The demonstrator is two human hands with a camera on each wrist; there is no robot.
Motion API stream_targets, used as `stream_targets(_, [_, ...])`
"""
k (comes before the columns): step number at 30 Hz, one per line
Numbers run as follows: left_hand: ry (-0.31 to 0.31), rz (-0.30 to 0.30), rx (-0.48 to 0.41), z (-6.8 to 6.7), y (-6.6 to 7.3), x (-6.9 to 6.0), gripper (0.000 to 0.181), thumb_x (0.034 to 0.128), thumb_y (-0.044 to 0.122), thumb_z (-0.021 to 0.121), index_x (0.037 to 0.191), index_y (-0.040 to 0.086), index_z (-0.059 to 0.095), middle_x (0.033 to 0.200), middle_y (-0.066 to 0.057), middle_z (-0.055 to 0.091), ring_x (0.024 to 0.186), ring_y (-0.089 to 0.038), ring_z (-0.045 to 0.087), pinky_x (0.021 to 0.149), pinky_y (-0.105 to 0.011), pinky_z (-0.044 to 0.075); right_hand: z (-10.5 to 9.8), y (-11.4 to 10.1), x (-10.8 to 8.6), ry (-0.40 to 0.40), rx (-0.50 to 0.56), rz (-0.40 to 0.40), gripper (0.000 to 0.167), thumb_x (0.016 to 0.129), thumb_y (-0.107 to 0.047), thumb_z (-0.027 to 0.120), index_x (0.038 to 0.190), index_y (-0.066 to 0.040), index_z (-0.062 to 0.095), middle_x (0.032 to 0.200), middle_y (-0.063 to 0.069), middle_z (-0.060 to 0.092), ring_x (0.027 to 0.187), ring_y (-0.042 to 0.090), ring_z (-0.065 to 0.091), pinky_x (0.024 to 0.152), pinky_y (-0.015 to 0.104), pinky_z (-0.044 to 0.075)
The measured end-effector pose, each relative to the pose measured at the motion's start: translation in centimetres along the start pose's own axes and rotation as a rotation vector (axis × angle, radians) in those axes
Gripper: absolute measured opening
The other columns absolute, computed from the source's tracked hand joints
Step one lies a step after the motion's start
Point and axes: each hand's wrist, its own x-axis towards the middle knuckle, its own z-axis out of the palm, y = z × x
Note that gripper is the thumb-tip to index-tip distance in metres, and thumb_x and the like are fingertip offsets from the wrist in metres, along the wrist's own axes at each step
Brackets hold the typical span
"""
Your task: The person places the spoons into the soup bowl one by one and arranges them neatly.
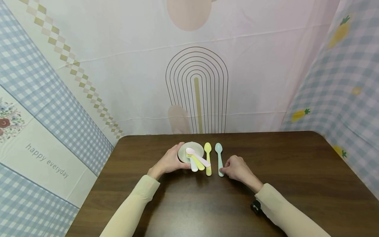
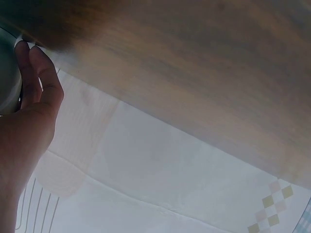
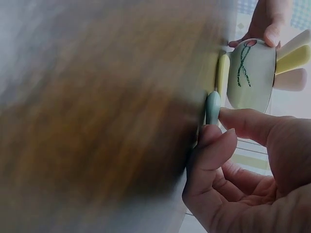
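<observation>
Pinched with the right grip (image 1: pixel 237 168) a spoon (image 1: pixel 220 160) pointing scoop-first away, with long axis nearly front-to-back, slim and pale blue-green, on the table (image 1: pixel 189 204), and clasped a bowl (image 1: pixel 197 147) with the left grip (image 1: pixel 171 160).

Worktop (image 1: pixel 284 164): dark brown wood grain, rounded far corners. Directly on it, left to right: pale bowl (image 1: pixel 184 146), yellow spoon (image 1: pixel 208 158), light-blue spoon (image 1: pixel 220 159), spoon heads facing far edge.
</observation>
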Motion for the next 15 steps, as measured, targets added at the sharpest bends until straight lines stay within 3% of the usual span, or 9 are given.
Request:
stream_targets(6, [0.003,0.003,0.001,0.0,0.0,0.0,0.103,0.0726,0.043,0.098,0.157,0.008,0.049,0.140,-0.017,0.067,0.125,-0.033,0.065,0.104,-0.053,0.054,-1.1,-3.2,-2.8,0.017,0.025,0.005,0.038,0.095,-0.016,0.079,0.059,-0.009,0.069,0.052,-0.003,0.060,0.050,0.009,0.055,0.050,0.022,0.038])
stream_targets(11, [-0.014,-0.037,-0.030,-0.1,0.2,0.0,0.111,0.0736,0.041,0.099,0.163,0.005,0.044,0.152,-0.021,0.062,0.135,-0.036,0.062,0.114,-0.053,0.051,-1.0,-3.5,-3.0,0.022,0.023,0.019,0.040,0.094,-0.016,0.079,0.057,-0.010,0.067,0.047,-0.005,0.056,0.047,0.008,0.056,0.049,0.021,0.038])
stream_targets(15, [-0.014,-0.033,-0.043,-0.1,0.2,0.0,0.114,0.0735,0.042,0.099,0.163,0.001,0.043,0.156,-0.024,0.059,0.138,-0.039,0.061,0.117,-0.056,0.050,-0.9,-3.5,-2.8,0.007,0.039,0.032,0.041,0.094,-0.014,0.078,0.056,-0.010,0.065,0.046,-0.005,0.056,0.045,0.009,0.058,0.048,0.021,0.040])
